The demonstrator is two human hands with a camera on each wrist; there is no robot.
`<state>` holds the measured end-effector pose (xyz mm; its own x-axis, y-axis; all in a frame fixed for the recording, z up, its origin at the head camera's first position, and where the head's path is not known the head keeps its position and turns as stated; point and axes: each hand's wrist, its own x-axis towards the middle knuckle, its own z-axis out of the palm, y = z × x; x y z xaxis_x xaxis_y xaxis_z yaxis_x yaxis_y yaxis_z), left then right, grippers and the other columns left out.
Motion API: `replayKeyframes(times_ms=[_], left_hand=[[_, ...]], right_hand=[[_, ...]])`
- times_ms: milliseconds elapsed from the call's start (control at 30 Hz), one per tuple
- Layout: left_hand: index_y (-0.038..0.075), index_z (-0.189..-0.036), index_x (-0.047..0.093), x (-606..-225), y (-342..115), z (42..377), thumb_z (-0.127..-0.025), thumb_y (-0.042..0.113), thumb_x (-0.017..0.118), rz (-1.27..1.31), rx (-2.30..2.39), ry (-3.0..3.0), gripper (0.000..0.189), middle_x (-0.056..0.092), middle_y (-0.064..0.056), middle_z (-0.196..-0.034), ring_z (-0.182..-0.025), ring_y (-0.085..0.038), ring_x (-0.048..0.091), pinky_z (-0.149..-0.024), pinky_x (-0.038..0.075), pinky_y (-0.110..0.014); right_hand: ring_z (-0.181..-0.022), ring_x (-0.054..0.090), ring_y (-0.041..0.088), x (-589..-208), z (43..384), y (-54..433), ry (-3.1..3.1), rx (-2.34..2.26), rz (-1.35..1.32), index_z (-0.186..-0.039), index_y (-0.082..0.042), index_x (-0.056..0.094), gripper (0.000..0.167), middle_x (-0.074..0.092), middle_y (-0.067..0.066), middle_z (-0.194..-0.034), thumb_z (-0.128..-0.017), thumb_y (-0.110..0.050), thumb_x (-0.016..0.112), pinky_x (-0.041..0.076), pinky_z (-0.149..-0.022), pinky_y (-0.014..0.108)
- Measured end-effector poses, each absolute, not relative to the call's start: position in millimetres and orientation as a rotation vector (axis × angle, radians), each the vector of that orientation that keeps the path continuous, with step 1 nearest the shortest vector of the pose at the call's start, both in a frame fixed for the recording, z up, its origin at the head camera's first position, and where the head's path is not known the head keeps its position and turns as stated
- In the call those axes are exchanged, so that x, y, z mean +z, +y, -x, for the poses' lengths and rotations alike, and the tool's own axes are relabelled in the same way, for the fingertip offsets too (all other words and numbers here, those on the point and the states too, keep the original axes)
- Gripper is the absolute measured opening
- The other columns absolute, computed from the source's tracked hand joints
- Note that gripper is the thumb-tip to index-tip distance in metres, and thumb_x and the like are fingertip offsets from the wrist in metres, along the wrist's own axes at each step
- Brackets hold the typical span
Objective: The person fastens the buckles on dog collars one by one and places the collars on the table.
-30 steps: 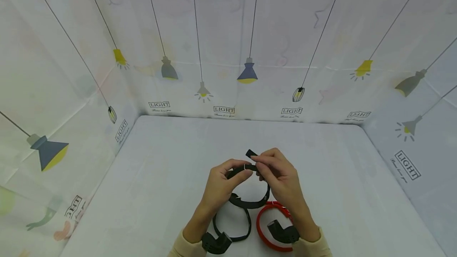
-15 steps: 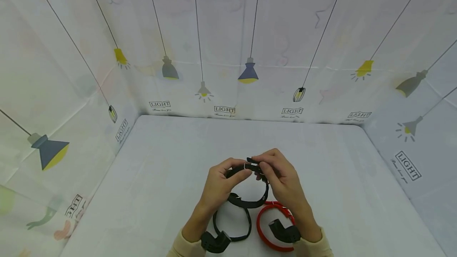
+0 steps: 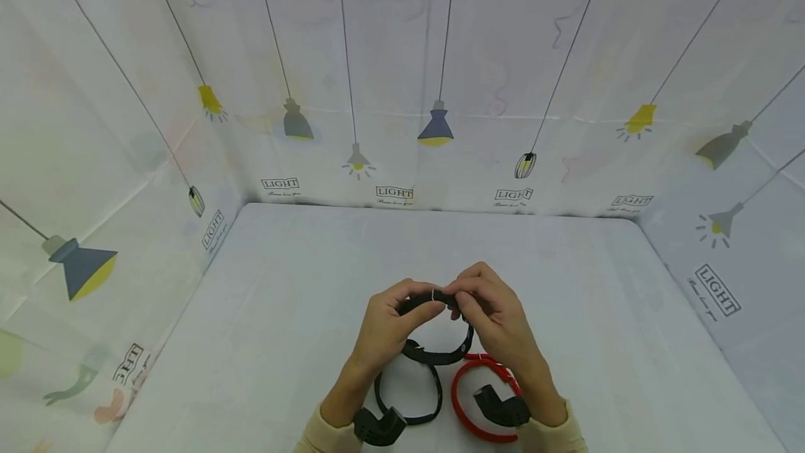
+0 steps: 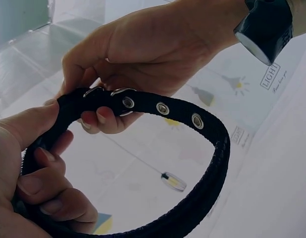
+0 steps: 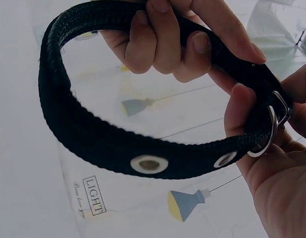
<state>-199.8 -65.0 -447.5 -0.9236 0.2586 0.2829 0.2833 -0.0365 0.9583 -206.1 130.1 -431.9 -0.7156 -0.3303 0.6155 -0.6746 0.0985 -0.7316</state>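
Between the two hands a black dog collar [image 3: 440, 357] forms a loop, held above the table. My left hand [image 3: 393, 320] grips the band, thumb on one face and fingers curled behind it in the left wrist view. My right hand [image 3: 497, 313] pinches the band close by, beside the metal buckle and D-ring [image 5: 264, 134]. Metal eyelets [image 4: 163, 108] run along the strap. The strap's tip is hidden by my fingers. Below the held loop, a thinner black collar [image 3: 438, 397] and a red collar [image 3: 462, 414] lie on the table.
A white table [image 3: 302, 285] is backed by a pale curtain [image 3: 390, 33] printed with hanging lamps. Black devices are worn at the left wrist [image 3: 380, 427] and right wrist [image 3: 503, 407]; the right one overlaps the red collar from above.
The strap's free end, which stuck up by my right fingers, has been folded down towards the band and is out of sight. My left hand has stayed nearly still.
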Motion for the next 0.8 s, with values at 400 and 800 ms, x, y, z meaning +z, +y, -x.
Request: replayKeyframes(times_ms=[400,800], left_hand=[[0.015,-0.114,0.072,-450.0,-63.9,200.6,-0.095,0.023,0.071,0.683,-2.159,-2.116,0.021,0.072,-0.006,-0.105,-0.095,-0.016,0.071,-0.082,0.057,-0.029],[0.015,-0.112,0.073,-449.9,-63.9,200.3,-0.093,0.02,0.072,0.713,-2.139,-2.094,0.02,0.07,-0.007,-0.102,-0.092,-0.015,0.071,-0.078,0.058,-0.028]], right_hand=[[-0.076,0.063,0.016,-431.7,206.0,129.0,-2.142,1.644,-0.94,-0.102,-0.006,0.067,0.029,0.053,0.008,-0.099,-0.097,0.012,0.045,0.054,-0.062,0.024],[-0.079,0.053,0.008,-431.9,206.3,130.4,-2.189,1.535,-0.913,-0.1,-0.01,0.067,0.03,0.055,0.004,-0.099,-0.094,0.013,0.049,0.048,-0.055,0.021]])
